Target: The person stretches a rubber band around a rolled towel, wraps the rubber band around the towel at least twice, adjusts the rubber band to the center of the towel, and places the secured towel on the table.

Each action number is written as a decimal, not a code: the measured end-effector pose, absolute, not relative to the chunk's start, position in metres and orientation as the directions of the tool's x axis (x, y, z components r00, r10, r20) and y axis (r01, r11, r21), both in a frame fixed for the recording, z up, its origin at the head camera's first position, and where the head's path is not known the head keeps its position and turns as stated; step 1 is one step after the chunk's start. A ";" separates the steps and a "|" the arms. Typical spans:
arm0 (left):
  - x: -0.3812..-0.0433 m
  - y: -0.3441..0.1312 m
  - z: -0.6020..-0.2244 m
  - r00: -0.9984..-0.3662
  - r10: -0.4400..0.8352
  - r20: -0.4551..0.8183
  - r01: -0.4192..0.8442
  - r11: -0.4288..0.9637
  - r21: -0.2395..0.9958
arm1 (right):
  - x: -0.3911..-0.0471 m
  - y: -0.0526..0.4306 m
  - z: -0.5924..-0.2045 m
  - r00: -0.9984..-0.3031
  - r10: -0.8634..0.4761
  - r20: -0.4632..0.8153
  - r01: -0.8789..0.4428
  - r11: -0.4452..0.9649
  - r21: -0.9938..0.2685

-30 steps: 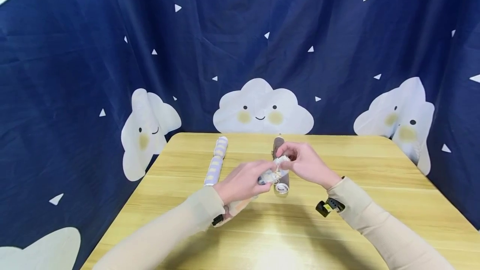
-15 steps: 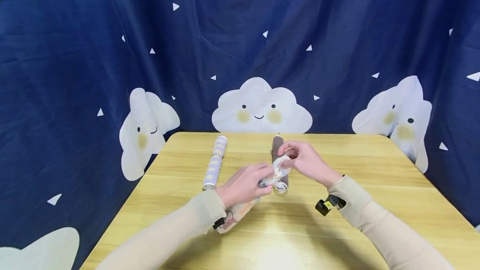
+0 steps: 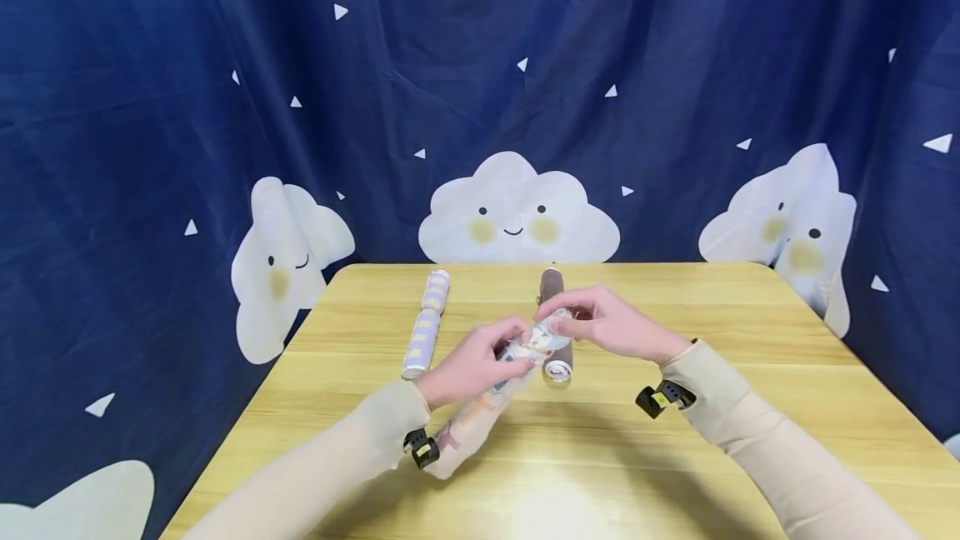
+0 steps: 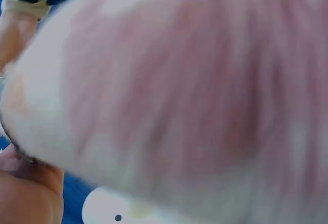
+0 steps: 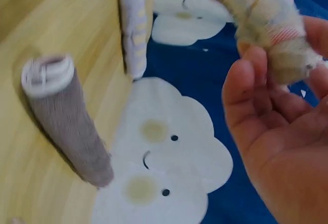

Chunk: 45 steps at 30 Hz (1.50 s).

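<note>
Left grip (image 3: 468,367) wider — round cloth (image 3: 477,425)

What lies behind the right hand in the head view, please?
A brown roll lies behind the right hand; its far and near ends show, but much of its middle is covered by the hand and the patterned fabric.

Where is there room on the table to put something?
The table has bare room right of the right hand, and between the striped roll and the brown roll, beyond the left hand. Another bare patch lies between the sleeves. It's crowded by the brown roll's near end, where both hands hold the cloth.
</note>
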<state>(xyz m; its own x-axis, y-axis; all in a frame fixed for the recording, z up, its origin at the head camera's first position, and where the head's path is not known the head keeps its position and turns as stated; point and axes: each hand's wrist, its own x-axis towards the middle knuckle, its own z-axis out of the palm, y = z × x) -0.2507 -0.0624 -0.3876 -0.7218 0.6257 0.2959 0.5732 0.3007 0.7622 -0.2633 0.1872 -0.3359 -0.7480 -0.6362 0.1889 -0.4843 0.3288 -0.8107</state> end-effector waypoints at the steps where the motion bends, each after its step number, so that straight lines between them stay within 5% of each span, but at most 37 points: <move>1: -0.251 -0.063 -0.387 -0.723 0.626 0.291 0.558 0.283 0.780 | -0.263 0.187 -0.334 -0.733 -0.650 0.202 -0.507 0.324 -0.798; 7: -0.256 -0.066 -0.387 -0.710 0.665 0.233 0.446 0.168 0.879 | -0.260 0.191 -0.330 -0.654 -0.715 0.249 -0.582 0.265 -0.769; 11: -0.254 -0.064 -0.385 -0.722 0.648 0.244 0.442 0.161 0.882 | -0.260 0.191 -0.333 -0.666 -0.705 0.243 -0.581 0.286 -0.762; 18: -0.238 -0.057 -0.385 -0.687 0.556 0.468 0.701 0.341 0.626 | -0.256 0.183 -0.336 -0.818 -0.514 0.259 -0.499 0.410 -0.764; 23: -0.232 -0.052 -0.384 -0.634 0.552 0.541 0.771 0.400 0.496 | -0.254 0.179 -0.335 -0.853 -0.452 0.259 -0.466 0.439 -0.768; 32: -0.233 -0.050 -0.377 -0.688 0.571 0.449 0.723 0.488 0.488 | -0.255 0.175 -0.343 -0.882 -0.398 0.253 -0.435 0.478 -0.763; 45: -0.239 -0.050 -0.376 -0.657 0.674 0.337 0.741 0.498 0.450 | -0.252 0.169 -0.346 -0.881 -0.418 0.224 -0.430 0.507 -0.747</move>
<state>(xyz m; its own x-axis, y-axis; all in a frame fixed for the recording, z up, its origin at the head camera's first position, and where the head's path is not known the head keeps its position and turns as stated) -0.2392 -0.0504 -0.3762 -0.6573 0.6740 0.3371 0.7413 0.4977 0.4504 -0.2524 0.1692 -0.3465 -0.8805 -0.4179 0.2236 -0.4303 0.5070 -0.7468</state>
